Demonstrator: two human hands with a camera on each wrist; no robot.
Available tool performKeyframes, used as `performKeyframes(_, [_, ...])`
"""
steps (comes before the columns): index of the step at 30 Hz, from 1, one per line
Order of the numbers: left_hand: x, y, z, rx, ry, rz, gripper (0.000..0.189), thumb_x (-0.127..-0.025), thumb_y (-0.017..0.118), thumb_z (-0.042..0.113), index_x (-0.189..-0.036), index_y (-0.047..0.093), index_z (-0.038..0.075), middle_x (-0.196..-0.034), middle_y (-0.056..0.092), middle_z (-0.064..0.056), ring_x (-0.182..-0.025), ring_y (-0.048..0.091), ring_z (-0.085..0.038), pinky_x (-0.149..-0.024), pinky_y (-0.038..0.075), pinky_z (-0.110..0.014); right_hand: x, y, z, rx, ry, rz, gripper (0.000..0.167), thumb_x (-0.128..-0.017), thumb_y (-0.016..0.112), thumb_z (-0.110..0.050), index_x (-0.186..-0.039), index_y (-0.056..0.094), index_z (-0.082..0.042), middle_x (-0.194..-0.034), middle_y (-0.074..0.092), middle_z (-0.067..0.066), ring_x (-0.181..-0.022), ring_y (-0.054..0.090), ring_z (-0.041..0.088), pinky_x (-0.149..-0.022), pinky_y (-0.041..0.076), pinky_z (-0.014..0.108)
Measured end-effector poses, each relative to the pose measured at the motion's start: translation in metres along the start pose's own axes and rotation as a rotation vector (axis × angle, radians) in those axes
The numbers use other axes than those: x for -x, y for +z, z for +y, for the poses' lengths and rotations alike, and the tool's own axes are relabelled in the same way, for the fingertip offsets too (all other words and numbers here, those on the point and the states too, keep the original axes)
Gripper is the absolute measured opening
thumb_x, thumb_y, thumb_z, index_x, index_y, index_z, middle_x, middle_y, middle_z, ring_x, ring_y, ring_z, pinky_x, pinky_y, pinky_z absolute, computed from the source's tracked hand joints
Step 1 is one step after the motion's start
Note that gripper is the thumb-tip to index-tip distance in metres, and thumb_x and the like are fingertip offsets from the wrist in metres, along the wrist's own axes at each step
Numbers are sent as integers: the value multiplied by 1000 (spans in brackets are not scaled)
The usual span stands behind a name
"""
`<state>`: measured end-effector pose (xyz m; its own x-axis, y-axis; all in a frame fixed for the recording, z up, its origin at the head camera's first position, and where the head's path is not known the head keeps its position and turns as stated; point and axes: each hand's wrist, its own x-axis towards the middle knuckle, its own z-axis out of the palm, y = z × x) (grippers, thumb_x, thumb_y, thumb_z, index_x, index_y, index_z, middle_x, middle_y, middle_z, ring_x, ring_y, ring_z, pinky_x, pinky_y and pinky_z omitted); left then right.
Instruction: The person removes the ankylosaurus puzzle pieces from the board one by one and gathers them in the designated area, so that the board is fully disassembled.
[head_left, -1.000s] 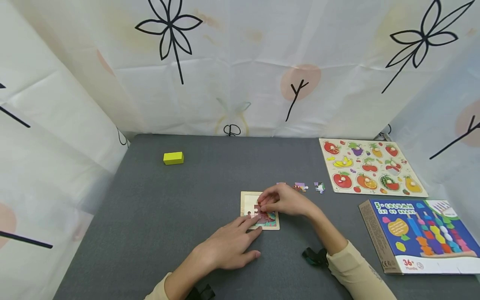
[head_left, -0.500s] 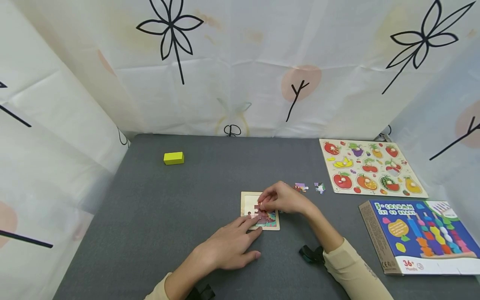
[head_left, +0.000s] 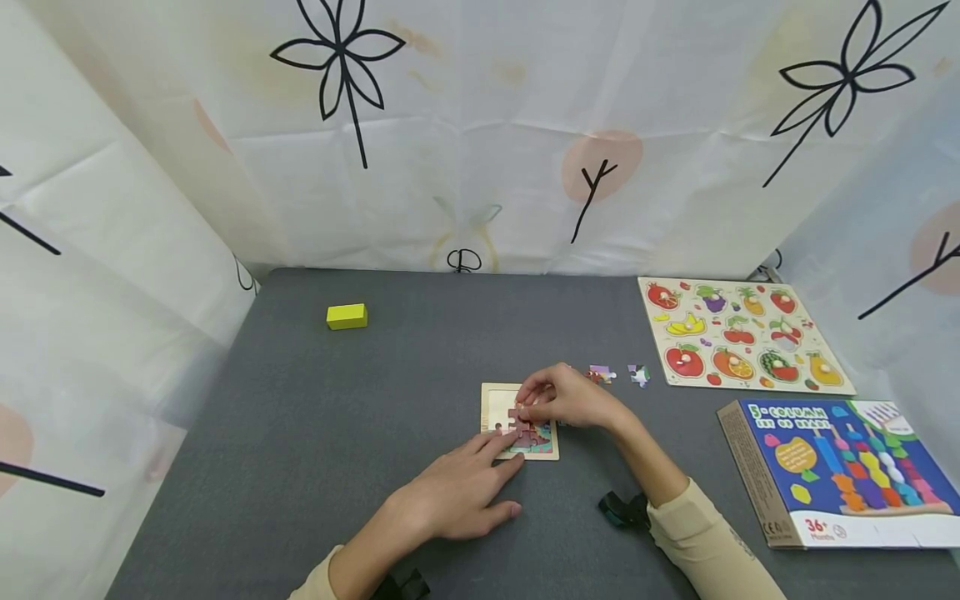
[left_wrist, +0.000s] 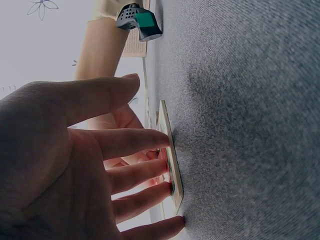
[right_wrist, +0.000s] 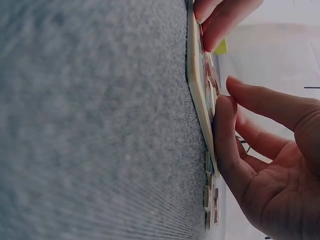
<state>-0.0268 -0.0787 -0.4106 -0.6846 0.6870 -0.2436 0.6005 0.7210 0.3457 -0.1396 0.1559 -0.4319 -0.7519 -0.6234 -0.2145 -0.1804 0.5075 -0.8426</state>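
A small wooden jigsaw tray [head_left: 491, 402] lies flat on the grey table, partly filled with reddish-brown and teal pieces. My left hand [head_left: 463, 490] reaches over its near left corner, fingers spread and fairly straight, fingertips resting on the pieces and rim. From the right, my right hand [head_left: 570, 400] pinches a reddish-brown puzzle piece [right_wrist: 213, 75] between thumb and index finger. That piece sits tilted just above the tray's surface in the right wrist view, while fingers cover part of it in the head view.
Loose puzzle pieces [head_left: 602, 374] lie just beyond my right hand, with another piece [head_left: 639, 375] beside them. A fruit peg board [head_left: 723, 337] and a blue toy box [head_left: 847, 475] stand to the right. A yellow block [head_left: 347, 317] sits at the back left.
My right hand and forearm have shifted very slightly left, the fingers staying at the same part of the tray. My left hand has not moved.
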Motion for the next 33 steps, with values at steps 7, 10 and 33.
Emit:
performKeyframes(7, [0, 0, 1, 3, 0, 1, 61, -107, 65, 48, -158, 58, 16, -174, 38, -2, -160, 41, -25, -115, 55, -47, 4, 1, 1, -9, -35, 9, 16, -99, 78, -10, -111, 78, 1, -100, 82, 13, -86, 76, 11, -76, 60, 21])
performKeyframes(10, [-1, 1, 0, 11, 1, -6, 60, -108, 64, 48, -158, 57, 15, -174, 37, -2, -160, 41, -23, -117, 54, -45, 5, 1, 1, 0, -58, 20, 15, -99, 77, -7, -112, 77, 1, -100, 81, 12, -86, 76, 12, -79, 61, 21])
performKeyframes(33, [-2, 2, 0, 29, -22, -12, 61, -107, 65, 48, -159, 57, 17, -175, 37, -1, -161, 40, -25, -119, 52, -46, 38, -16, 10, -85, -58, 95, 20, -97, 78, -2, -116, 73, 3, -98, 75, 17, -84, 72, 10, -75, 60, 22])
